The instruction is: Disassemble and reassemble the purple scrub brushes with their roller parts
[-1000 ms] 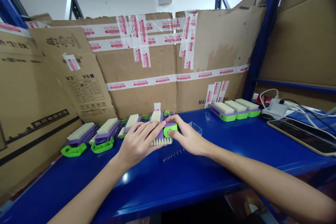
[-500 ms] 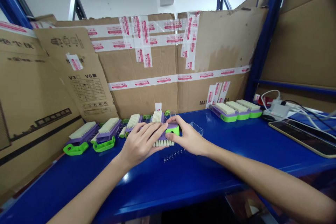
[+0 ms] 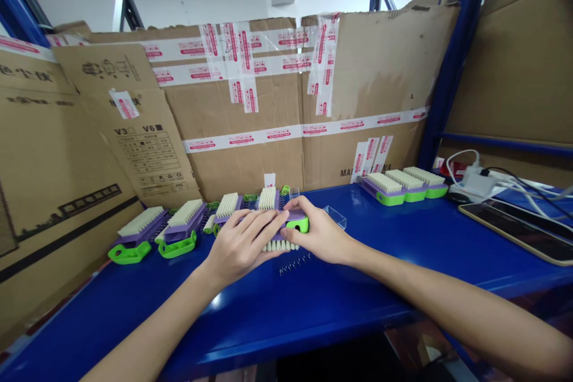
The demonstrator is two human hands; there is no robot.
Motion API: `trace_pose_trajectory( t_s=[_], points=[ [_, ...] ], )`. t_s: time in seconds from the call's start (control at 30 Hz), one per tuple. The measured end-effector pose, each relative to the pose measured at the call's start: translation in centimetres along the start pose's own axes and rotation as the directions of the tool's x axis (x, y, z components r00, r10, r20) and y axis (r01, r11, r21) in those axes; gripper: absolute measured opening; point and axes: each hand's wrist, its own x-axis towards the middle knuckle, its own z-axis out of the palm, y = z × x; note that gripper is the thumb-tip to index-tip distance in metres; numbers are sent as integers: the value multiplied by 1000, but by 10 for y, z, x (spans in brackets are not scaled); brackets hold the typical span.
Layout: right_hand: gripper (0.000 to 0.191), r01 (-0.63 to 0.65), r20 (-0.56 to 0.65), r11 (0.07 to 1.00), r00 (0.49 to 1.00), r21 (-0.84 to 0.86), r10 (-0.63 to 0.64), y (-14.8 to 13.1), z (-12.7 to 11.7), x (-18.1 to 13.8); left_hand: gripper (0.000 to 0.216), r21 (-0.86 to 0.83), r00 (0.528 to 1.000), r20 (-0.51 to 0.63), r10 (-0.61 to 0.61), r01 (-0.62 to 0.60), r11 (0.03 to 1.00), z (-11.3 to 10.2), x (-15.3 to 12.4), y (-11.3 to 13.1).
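A purple and green scrub brush (image 3: 290, 233) lies bristles-down on the blue shelf top (image 3: 313, 304) between both my hands. My left hand (image 3: 239, 246) lies over its purple back, fingers curled on it. My right hand (image 3: 320, 234) grips the brush's green end with thumb and fingers. A row of small metal springs (image 3: 295, 264) lies on the shelf just in front of the brush.
Several brushes with bristles up (image 3: 179, 224) stand along the cardboard wall at the left. Three more brushes (image 3: 403, 184) sit at the back right. A clear plastic piece (image 3: 335, 216) lies behind my right hand. A tablet (image 3: 519, 231), charger and cables (image 3: 478, 179) lie at the right.
Both hands have stayed on the brush. The green end has slid slightly to the right and the bristles show a little more under the purple back.
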Motion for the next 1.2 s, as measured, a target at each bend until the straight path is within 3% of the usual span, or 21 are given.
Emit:
trace_pose_trajectory(
  t_s=[0.57, 1.2],
  points=[
    [41, -12, 30, 999, 1000, 47, 10, 8, -3, 3, 61, 35, 998, -61, 20, -18, 999, -3, 7, 0],
    [46, 87, 43, 967, 994, 238, -100, 26, -6, 7, 78, 0, 998, -66, 0, 0, 1000, -6, 4, -4]
  ],
)
